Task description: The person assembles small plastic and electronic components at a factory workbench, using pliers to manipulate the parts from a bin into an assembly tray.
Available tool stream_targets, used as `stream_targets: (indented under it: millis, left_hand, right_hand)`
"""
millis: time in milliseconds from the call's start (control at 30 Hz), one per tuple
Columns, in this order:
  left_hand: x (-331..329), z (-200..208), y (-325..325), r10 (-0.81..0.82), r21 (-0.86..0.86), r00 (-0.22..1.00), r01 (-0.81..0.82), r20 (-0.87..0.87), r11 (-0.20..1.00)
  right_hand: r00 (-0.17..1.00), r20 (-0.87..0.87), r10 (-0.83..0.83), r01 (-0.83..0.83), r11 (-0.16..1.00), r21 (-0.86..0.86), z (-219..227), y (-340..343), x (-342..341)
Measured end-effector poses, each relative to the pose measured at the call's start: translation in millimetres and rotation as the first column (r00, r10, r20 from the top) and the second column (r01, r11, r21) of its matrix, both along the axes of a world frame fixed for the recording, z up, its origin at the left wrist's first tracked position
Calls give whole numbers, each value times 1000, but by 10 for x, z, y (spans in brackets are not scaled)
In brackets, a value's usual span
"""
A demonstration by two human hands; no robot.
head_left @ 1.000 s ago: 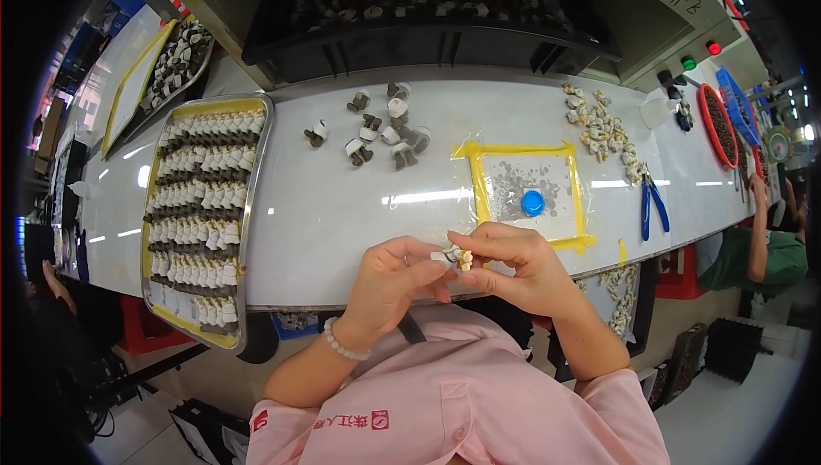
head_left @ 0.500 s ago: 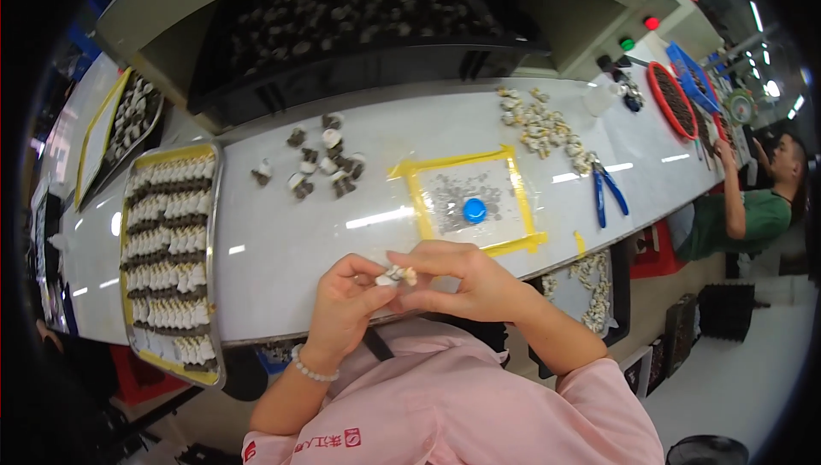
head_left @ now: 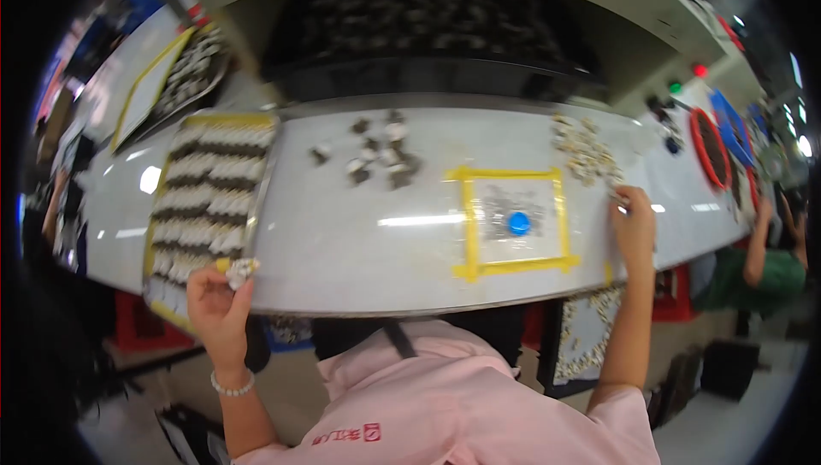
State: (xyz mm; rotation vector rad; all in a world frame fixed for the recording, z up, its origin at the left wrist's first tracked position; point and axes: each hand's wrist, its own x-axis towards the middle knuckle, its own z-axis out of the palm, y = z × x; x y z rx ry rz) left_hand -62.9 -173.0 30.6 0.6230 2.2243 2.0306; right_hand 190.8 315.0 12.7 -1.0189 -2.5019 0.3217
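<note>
My left hand [head_left: 218, 307] pinches a small white figurine piece with yellowish tips [head_left: 241, 272], just over the lower right edge of a metal tray [head_left: 272, 157]. The tray carries rows of similar white pieces with dark bases. Out to the right, my right hand [head_left: 634, 230] has its fingers closed at the table, by the lower end of a heap of small cream and yellow pieces [head_left: 588, 153]. What those fingers hold, if anything, is blurred and hidden.
Several loose dark-and-white pieces [head_left: 400, 157] lie on the white table [head_left: 359, 251]. A yellow-taped square [head_left: 469, 234] bears a blue cap [head_left: 518, 224]. A dark-lined cabinet [head_left: 428, 80] stands behind. At the right are a red basin [head_left: 710, 150] and a co-worker in green [head_left: 774, 277].
My hands have parted: the left has carried the white piece left to the tray, the right has reached over to the cream heap. The whole view has shifted slightly.
</note>
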Motion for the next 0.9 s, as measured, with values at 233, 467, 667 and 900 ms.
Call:
stream_targets:
  millis: [233, 467, 667, 900]
  left_hand:
    - [-238, 12, -949, 284, -479, 839, -507, -464, 716]
    - [-157, 62, -1231, 99, -640, 816, -516, -570, 570]
    - [-68, 125, -1141, 12, -681, 844, -441, -536, 585]
    - [-42, 103, -1005, 110, -668, 872, -440, -476, 600]
  right_hand:
    - [992, -121, 32, -62, 967, -248, -219, 70, 102]
    - [981, -174, 89, -151, 912, -382, -318, -13, -21]
    - [974, -194, 119, -184, 913, -364, -297, -81, -53]
    - [993, -99, 66, -88, 965, -248, -211, -227, -64]
